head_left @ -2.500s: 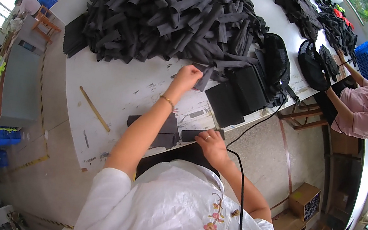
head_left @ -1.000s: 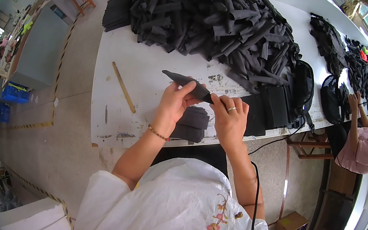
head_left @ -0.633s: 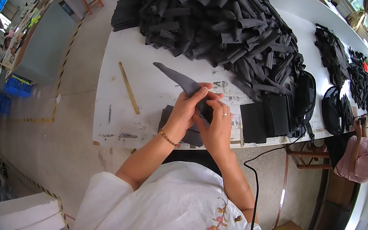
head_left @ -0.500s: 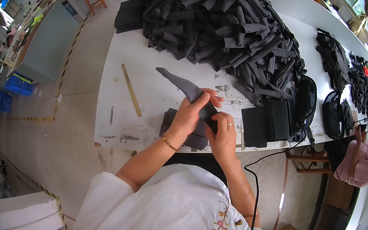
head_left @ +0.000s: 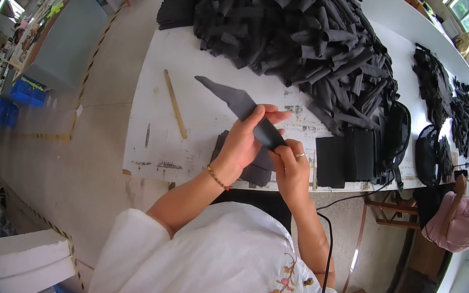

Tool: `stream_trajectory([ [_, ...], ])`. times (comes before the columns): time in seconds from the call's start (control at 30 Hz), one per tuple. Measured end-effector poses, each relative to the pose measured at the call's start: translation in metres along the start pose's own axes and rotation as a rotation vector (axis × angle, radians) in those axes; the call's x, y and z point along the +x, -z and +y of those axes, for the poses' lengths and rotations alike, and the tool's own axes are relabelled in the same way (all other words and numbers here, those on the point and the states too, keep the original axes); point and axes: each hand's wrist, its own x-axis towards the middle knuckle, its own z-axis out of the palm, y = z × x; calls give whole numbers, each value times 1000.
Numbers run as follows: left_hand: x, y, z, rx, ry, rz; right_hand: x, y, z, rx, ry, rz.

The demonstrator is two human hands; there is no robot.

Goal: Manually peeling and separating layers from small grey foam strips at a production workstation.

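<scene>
Held in front of me over the near edge of the white table (head_left: 146, 134) is a strip of dark grey fabric (head_left: 232, 97), its narrow end pointing to the far left. My left hand (head_left: 240, 150) grips it near the middle, thumb on top. The thumb and fingers of my right hand (head_left: 293, 168) pinch its near right end. Beneath the hands lies a small stack of dark fabric pieces (head_left: 257, 175), partly hidden by them. A large heap of similar dark strips (head_left: 298, 35) covers the far part of the table.
A yellowish flat stick (head_left: 175, 105) lies to the left. Flat dark stacks stand at the far left (head_left: 177, 9) and to the right (head_left: 347, 157), beside a black mesh bag (head_left: 399, 136). A black cable (head_left: 326, 267) hangs by my right arm. Another person (head_left: 457, 220) sits at right.
The right hand has slid down toward the near right end of the strip, and more of the strip's surface shows between the hands. The view has shifted slightly.
</scene>
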Motion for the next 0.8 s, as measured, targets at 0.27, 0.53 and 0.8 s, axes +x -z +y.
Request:
stream_trajectory([
  [0.27, -1, -4, -11, -107, -17, 75, 5, -1, 3, -2, 7, 80],
  [0.53, 10, -1, 18, -109, -60, 212, 8, 11, 0, -69, 46, 20],
  [0.8, 1, -10, -18, -148, -43, 165, 20, 1, 2, -20, 138, 66],
])
